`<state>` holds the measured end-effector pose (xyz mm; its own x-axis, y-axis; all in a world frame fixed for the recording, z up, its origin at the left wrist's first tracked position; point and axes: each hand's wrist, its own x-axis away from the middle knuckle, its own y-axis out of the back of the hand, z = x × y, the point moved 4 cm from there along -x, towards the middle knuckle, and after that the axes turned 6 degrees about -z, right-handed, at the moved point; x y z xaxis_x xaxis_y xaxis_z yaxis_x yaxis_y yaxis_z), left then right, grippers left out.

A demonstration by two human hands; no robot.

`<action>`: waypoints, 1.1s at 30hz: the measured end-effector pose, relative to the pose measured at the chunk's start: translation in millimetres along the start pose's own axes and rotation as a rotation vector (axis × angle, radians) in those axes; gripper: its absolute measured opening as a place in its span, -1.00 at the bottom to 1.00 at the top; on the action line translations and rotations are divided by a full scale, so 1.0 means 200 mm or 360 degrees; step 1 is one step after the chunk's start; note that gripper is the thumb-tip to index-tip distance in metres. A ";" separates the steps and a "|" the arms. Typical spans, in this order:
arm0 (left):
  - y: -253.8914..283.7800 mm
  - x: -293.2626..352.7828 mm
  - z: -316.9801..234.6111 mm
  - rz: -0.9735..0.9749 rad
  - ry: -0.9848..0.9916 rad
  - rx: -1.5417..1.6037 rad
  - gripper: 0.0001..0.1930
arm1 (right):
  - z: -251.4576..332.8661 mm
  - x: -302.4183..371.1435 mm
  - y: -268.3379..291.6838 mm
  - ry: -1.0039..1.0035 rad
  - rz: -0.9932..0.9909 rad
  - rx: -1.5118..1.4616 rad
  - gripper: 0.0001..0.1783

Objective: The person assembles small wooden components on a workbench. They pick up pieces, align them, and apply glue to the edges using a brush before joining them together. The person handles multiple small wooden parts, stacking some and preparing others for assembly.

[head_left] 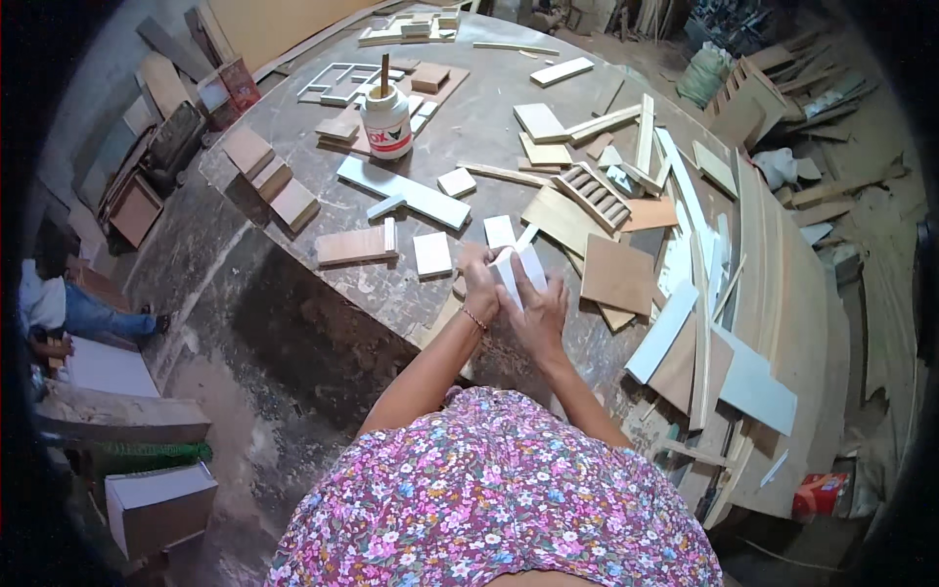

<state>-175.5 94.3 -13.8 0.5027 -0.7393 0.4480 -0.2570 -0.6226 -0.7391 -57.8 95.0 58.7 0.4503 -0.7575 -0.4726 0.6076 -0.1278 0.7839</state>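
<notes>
Near the table's front edge, my left hand and my right hand close together around a small white wooden piece. The two hands press it from either side. Behind my right fingers a second white face shows; whether it belongs to the same piece I cannot tell. A white square block lies just beyond the hands, and another white block sits left of them. Farther off stands a white glue jar with a brown stick upright in it.
A long white board and several wooden blocks lie to the left. Strips, a slatted piece and a brown square panel crowd the right. Small wooden assemblies sit far back. A person in jeans is at the far left.
</notes>
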 end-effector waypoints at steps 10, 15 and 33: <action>-0.09 0.03 0.02 -0.0195 -0.0032 -0.0143 -0.68 | -0.02 -0.06 0.01 -0.0064 0.0255 -0.0247 -0.41; -0.05 0.01 0.06 -0.0140 0.0026 -0.0334 -0.68 | -0.11 -0.15 -0.01 -0.0285 0.0074 -0.0030 -0.45; -0.18 0.12 -0.03 0.0289 -0.0729 -0.1234 -0.79 | -0.24 -0.21 0.13 -0.0546 0.0085 -0.0600 -0.45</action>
<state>-158.5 97.6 26.8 0.6361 -0.7716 -0.0073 -0.7624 -0.6270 -0.1601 -30.3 153.6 79.0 0.2852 -0.9313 -0.2268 0.8119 0.1090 0.5735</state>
